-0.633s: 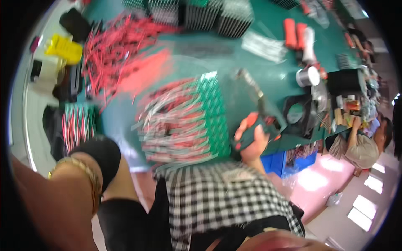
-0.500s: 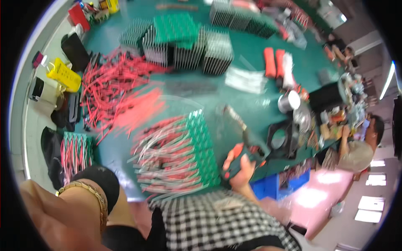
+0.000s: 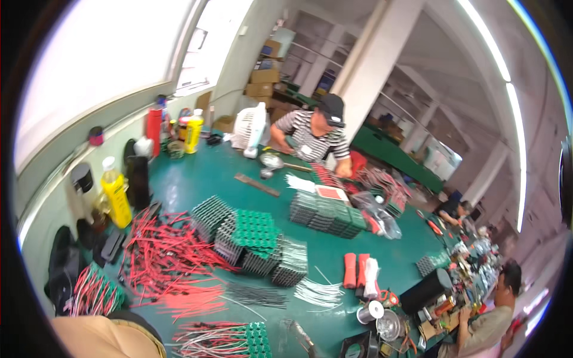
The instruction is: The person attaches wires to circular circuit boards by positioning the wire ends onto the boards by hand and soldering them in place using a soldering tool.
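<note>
Grip: neither the left hand nor the right hand is in view, so whether either grip is clenched or released cannot be told. Only a tan sleeve [image 3: 101, 337] shows at the lower left edge.

Nearest item: a green board [image 3: 253, 340] lies flat at the near edge of the desk [image 3: 197, 179], with red and white leads [image 3: 203, 343] fanning out to its left.

Handling judgement: the board looks rigid and thin, and the leads look limp and easily snagged. It is best taken by its bare edges and kept level, with the leads allowed to trail free rather than being pulled.

Surroundings, working outward:
- A flat bundle of dark grey wires [image 3: 256, 294] and a spray of white wires [image 3: 319, 292] lie just beyond the board.
- Loose red wires [image 3: 161, 256] are heaped untidily to the left.
- Stacked green boards [image 3: 256, 230] sit mid-desk, ribbed and dense.
- Two red tubes [image 3: 350, 269] lie near a shiny wire spool [image 3: 371, 311].
- A yellow plastic bottle [image 3: 116, 197] stands upright by the wall.
- A metal ruler [image 3: 256, 185] lies on the smooth green desk top.
- A co-worker in a striped shirt [image 3: 313, 137] works at the far side.
</note>
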{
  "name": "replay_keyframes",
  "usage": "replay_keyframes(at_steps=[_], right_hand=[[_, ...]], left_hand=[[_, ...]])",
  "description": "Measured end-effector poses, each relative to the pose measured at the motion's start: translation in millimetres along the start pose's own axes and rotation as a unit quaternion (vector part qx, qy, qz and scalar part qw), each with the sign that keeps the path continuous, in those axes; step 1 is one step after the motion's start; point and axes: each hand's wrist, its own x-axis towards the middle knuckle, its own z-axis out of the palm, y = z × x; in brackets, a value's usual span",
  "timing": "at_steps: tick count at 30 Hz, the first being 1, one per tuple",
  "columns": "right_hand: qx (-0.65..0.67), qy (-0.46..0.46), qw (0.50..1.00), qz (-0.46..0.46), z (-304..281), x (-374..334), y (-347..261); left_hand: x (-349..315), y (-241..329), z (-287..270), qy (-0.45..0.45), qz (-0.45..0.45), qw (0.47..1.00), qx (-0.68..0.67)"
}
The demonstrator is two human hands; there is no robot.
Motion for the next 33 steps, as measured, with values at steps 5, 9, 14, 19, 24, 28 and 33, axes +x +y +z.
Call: replay_keyframes(at_steps=[5,9,14,19,24,28,33], right_hand=[[-0.054,-0.001,0.996,0.070,22.5,-12.7,-9.7],[-0.107,-0.110,0.988,-0.007,36.7,105.1,-81.0],[-0.122,-0.185,0.974,-0.038,67.8,196.7,-110.6],[-0.048,-0.122,0.991,-0.006,63.5,167.4,-17.5],[-0.073,-0.125,0.990,-0.006,68.4,191.9,-39.1],[-0.106,-0.124,0.986,-0.011,77.5,215.6,-89.9],[0.006,0.146,0.987,0.072,36.6,-32.3,24.7]], left_hand=[[-2.2,-13.8,12.4,0.038,0.005,0.995,-0.097],[26.0,-28.0,6.5,0.118,0.109,0.986,0.039],[41.1,-19.6,-7.7,0.120,0.173,0.970,0.120],[36.5,-20.7,-41.2,0.030,0.163,0.983,0.073],[33.3,1.0,-61.0,0.013,0.155,0.980,0.122],[36.1,16.7,-49.5,0.010,0.137,0.977,0.165],[34.4,11.5,-92.2,-0.142,0.011,0.988,-0.059]])
